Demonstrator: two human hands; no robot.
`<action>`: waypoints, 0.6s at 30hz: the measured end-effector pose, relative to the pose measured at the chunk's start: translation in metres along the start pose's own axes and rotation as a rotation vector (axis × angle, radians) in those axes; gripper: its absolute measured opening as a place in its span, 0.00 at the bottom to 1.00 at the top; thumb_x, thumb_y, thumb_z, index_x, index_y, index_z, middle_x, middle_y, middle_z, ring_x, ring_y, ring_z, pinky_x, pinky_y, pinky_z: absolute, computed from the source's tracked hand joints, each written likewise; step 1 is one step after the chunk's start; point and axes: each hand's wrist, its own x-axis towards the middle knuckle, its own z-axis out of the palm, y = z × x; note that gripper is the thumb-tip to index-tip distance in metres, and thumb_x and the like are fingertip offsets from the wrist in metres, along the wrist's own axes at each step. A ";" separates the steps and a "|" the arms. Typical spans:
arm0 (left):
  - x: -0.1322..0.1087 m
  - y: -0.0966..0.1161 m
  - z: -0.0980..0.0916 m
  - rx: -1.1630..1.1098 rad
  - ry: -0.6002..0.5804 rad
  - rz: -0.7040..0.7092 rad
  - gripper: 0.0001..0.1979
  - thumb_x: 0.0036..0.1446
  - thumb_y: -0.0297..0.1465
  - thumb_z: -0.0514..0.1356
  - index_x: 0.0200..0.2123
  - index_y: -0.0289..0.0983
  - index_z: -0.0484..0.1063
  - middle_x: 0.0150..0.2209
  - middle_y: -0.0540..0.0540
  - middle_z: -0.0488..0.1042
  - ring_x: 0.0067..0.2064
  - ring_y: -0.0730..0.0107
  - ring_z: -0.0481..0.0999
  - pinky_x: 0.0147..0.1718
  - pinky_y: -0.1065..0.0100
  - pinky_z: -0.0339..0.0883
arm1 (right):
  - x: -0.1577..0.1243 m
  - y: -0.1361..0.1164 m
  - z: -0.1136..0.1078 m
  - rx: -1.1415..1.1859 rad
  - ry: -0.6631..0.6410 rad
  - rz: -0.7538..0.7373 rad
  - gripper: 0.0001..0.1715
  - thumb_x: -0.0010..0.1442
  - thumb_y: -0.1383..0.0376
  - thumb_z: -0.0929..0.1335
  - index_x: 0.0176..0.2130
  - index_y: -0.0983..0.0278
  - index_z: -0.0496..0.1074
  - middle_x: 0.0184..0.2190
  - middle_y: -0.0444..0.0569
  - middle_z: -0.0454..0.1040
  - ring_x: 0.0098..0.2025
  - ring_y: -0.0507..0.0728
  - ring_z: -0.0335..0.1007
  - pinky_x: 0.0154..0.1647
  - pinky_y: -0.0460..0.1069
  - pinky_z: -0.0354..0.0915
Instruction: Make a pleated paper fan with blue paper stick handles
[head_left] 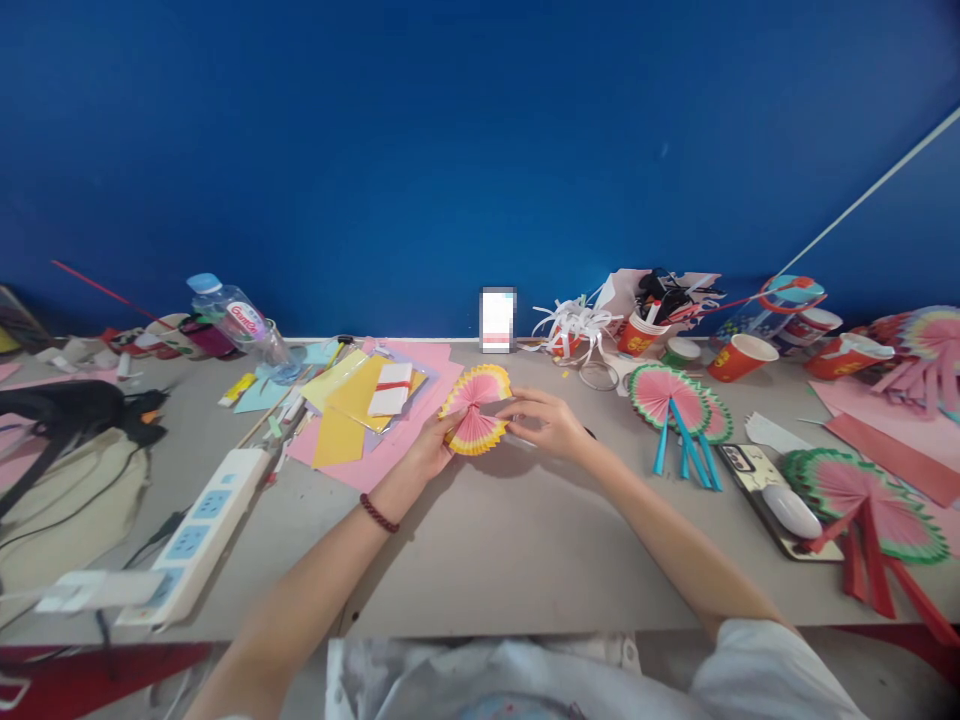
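A round pleated paper fan (480, 408), pink with a yellow zigzag rim, is held above the table in front of me. Its folds spread from a pinched centre, and a gap shows on its right side. My left hand (431, 450) is closed on the fan's lower left edge. At the gap, the bent fingers of my right hand (546, 420) pinch the fan's right edge. Left of the fan lie pink sheets (442, 375), yellow paper (337, 435) and a white packet with a red band (391, 388).
Finished-looking pink and green paper fans (671, 400) lie to the right. Beyond my right arm are a phone (750, 465) and a white mouse (791, 511). Paper cups (742, 357) stand along the blue wall. A power strip (206, 535) and a tilted bottle (240, 318) are on the left.
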 end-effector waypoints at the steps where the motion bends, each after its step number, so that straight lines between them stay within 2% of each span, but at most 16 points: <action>1: 0.000 0.000 0.000 -0.001 0.002 0.000 0.16 0.49 0.30 0.66 0.43 0.33 0.74 0.39 0.42 0.78 0.40 0.63 0.78 0.41 0.65 0.71 | 0.000 -0.001 0.000 -0.020 0.002 0.006 0.12 0.57 0.66 0.66 0.39 0.55 0.76 0.39 0.45 0.78 0.53 0.59 0.68 0.46 0.51 0.69; 5: 0.000 0.000 0.000 0.017 0.017 0.012 0.16 0.48 0.31 0.67 0.42 0.33 0.75 0.40 0.42 0.78 0.40 0.62 0.77 0.40 0.65 0.71 | -0.001 -0.009 0.002 -0.044 0.028 0.063 0.12 0.57 0.66 0.67 0.40 0.54 0.77 0.40 0.44 0.78 0.50 0.58 0.71 0.43 0.50 0.70; 9: -0.001 0.001 0.001 0.057 0.017 0.048 0.15 0.48 0.32 0.67 0.40 0.33 0.75 0.42 0.40 0.78 0.42 0.59 0.77 0.40 0.64 0.71 | 0.000 -0.014 0.005 0.100 0.087 0.168 0.09 0.56 0.66 0.67 0.35 0.56 0.78 0.39 0.46 0.78 0.44 0.58 0.74 0.36 0.48 0.70; 14: -0.002 0.000 0.002 0.014 -0.017 0.041 0.20 0.47 0.32 0.67 0.45 0.33 0.73 0.46 0.39 0.76 0.47 0.57 0.75 0.48 0.60 0.68 | 0.001 -0.011 0.015 0.401 0.314 0.337 0.07 0.53 0.64 0.68 0.31 0.61 0.78 0.36 0.49 0.78 0.35 0.55 0.75 0.32 0.48 0.69; 18: -0.001 -0.003 0.002 -0.001 -0.043 -0.001 0.20 0.48 0.32 0.67 0.46 0.34 0.73 0.46 0.40 0.76 0.47 0.57 0.75 0.49 0.59 0.68 | 0.002 -0.008 0.020 0.576 0.447 0.501 0.06 0.48 0.63 0.70 0.28 0.63 0.77 0.31 0.48 0.79 0.27 0.53 0.72 0.27 0.47 0.68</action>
